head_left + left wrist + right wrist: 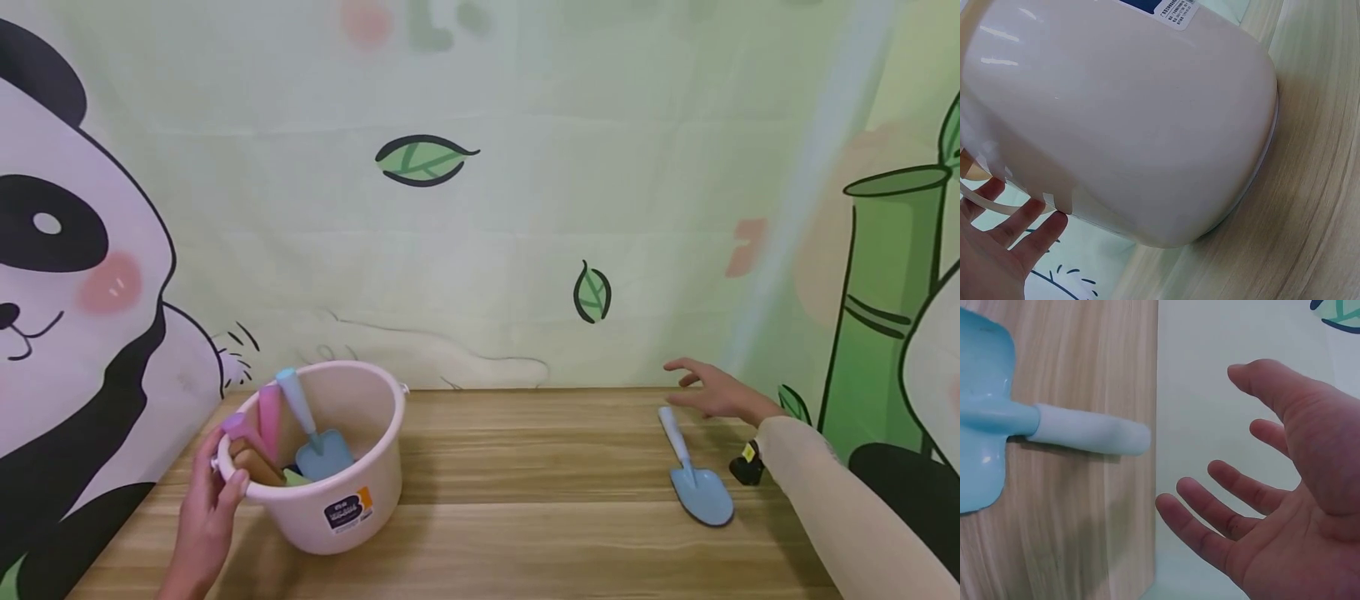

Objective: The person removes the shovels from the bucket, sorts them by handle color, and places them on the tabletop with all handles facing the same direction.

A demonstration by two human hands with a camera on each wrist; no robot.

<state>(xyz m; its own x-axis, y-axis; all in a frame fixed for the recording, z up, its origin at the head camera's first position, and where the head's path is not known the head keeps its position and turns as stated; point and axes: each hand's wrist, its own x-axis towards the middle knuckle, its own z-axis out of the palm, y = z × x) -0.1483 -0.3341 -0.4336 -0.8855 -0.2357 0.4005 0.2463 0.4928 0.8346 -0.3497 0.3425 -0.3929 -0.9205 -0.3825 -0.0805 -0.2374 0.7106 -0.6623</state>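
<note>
At the left, a pale pink bucket [341,521] stands on the wooden table. My left hand [206,512] grips its near left rim, thumb at the edge; the left wrist view shows the fingers [1040,240] spread against the outer side by the bail handle [997,206]. Inside the bucket are a blue shovel [324,454], pink handles [268,417] and a brown piece [257,462]; their lower parts are hidden. At the right lies a light blue hand trowel [701,492], its pale handle [1091,430] toward the wall. My right hand [712,390] hovers beyond the handle's end, fingers spread and holding nothing.
A small black object with a yellow mark [747,463] sits beside the trowel, partly behind my right sleeve [825,492]. Along the table's far edge hangs a printed backdrop [495,250] with a panda, leaves and bamboo.
</note>
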